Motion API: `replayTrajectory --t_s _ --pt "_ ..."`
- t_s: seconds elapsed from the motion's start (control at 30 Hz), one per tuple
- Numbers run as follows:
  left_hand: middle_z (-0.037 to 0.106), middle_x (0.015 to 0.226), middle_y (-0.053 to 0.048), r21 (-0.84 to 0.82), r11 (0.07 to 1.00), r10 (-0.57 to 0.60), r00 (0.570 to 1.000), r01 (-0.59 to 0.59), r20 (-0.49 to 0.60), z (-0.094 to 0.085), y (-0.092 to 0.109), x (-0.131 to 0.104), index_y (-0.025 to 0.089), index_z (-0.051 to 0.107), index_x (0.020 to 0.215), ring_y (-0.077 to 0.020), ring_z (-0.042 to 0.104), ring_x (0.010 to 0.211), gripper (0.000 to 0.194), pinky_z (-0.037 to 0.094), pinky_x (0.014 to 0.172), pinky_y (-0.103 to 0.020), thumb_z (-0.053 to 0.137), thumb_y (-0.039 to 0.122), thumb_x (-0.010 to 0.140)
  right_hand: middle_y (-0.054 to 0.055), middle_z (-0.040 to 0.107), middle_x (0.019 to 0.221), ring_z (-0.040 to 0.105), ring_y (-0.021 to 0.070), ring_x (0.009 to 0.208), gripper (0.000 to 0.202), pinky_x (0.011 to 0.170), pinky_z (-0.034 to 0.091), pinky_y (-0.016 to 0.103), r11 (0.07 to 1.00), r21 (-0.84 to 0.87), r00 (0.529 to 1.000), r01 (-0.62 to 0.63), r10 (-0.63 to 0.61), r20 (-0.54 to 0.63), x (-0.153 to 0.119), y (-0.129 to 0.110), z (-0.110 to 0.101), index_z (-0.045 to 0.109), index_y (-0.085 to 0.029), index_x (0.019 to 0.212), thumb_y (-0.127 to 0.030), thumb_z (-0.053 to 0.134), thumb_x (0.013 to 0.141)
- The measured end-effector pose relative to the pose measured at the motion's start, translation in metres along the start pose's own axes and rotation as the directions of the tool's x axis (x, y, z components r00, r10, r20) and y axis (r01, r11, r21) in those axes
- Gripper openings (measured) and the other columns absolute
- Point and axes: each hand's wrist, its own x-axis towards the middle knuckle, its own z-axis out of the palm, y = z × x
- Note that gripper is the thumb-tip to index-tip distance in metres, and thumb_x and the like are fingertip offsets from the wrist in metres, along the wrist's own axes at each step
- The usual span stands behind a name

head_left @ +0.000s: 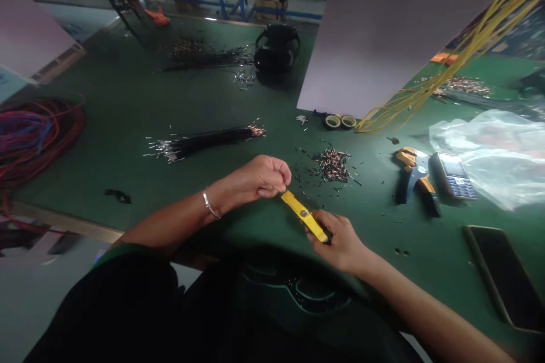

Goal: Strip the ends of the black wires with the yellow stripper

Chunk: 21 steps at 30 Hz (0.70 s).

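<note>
My right hand [340, 241] is wrapped round a yellow hand tool [304, 212] with a round grey screw in its middle. Its far end points up and left, toward my left hand [271, 174]. The fingers of that hand are curled into a pinch right at the tool's tip; anything between them is too small or hidden to make out. Beyond the left hand lies a bundle of black wires [213, 140], with silvery ends to the left and coppery ends to the right. A pile of short copper and black scraps [334, 164] lies beyond the tool.
On the green table [114, 147] lie orange-and-dark pliers [419, 173], a keypad phone [455, 174], a smartphone [506, 275], tape rolls [340, 121] and a plastic bag [502, 147]. Red and blue wire coils [36, 136] are left; yellow wires [464, 62] hang at right beside a grey panel [374, 28].
</note>
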Motion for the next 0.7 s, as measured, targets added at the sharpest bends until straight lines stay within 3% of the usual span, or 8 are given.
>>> replayTrajectory --t_s 0.2,0.47,0.57,0.7 --pt "0.046 0.040 0.006 0.002 1.000 -0.010 1.000 0.010 0.003 -0.002 0.001 0.001 0.013 0.056 0.058 -0.0009 0.027 0.029 0.015 0.016 0.030 -0.013 0.052 0.000 0.051 0.004 0.064 0.076 0.055 0.0151 0.058 0.032 0.056 0.045 0.026 0.998 -0.007 0.998 0.058 -0.058 0.028 -0.003 -0.001 0.000 0.056 -0.018 0.098 -0.009 0.049 0.068" --pt "0.046 0.038 0.006 0.121 0.991 0.061 0.998 -0.057 -0.029 0.009 0.004 -0.010 0.013 0.057 0.057 -0.0004 0.030 0.029 0.016 0.016 0.031 -0.012 0.053 -0.002 0.053 0.006 0.063 0.077 0.057 0.0173 0.064 0.036 0.060 0.047 0.027 0.994 0.044 0.992 0.099 -0.102 0.069 -0.002 -0.004 0.001 0.056 -0.016 0.098 -0.010 0.047 0.064" --pt "0.045 0.038 0.007 0.100 0.995 0.031 0.999 -0.028 -0.027 0.007 0.007 -0.008 0.013 0.057 0.056 0.0000 0.028 0.029 0.015 0.015 0.032 -0.012 0.055 -0.001 0.052 0.007 0.062 0.078 0.056 0.0172 0.064 0.034 0.060 0.046 0.028 0.990 0.058 0.991 0.127 -0.129 0.041 -0.002 -0.005 0.002 0.057 -0.014 0.097 -0.012 0.047 0.064" --pt "0.046 0.040 0.006 0.068 0.997 -0.024 0.997 0.029 -0.072 0.002 0.011 -0.002 0.013 0.056 0.055 0.0009 0.027 0.029 0.012 0.014 0.033 -0.012 0.060 0.003 0.049 0.006 0.062 0.077 0.053 0.0145 0.061 0.033 0.057 0.044 0.025 0.992 0.105 0.998 0.063 -0.066 0.020 0.000 -0.001 -0.001 0.058 -0.013 0.097 -0.014 0.049 0.065"
